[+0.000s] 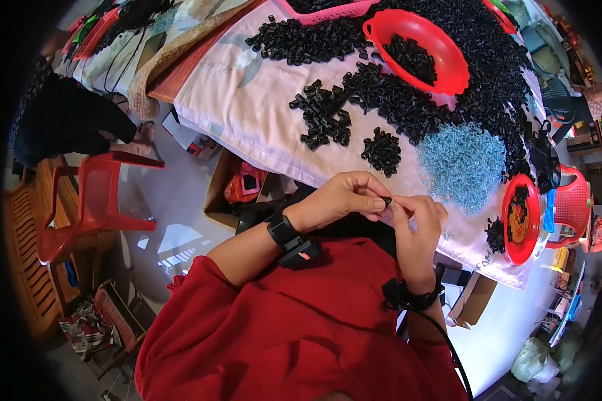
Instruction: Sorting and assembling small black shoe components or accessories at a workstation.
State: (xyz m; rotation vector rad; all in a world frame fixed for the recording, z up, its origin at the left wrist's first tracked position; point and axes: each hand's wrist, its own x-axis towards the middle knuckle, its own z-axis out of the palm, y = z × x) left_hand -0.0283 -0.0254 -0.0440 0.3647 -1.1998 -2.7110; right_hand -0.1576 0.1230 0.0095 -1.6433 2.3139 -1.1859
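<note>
In front of my red shirt, at the near edge of the cloth, my two hands meet fingertip to fingertip. My left hand pinches a small black plastic part between thumb and forefinger. Against it, my right hand is closed too; its fingertips hide whatever they hold. Just beyond lie a little heap of black parts and, to its left, a looser heap of larger black pieces. Right of these spreads a mound of small clear-blue pieces.
A red oval basket with black parts stands among a broad black pile. At the right edge is a red round tray beside a red chair. Another red chair stands left, near a dark-clothed person. An open cardboard box sits below the table.
</note>
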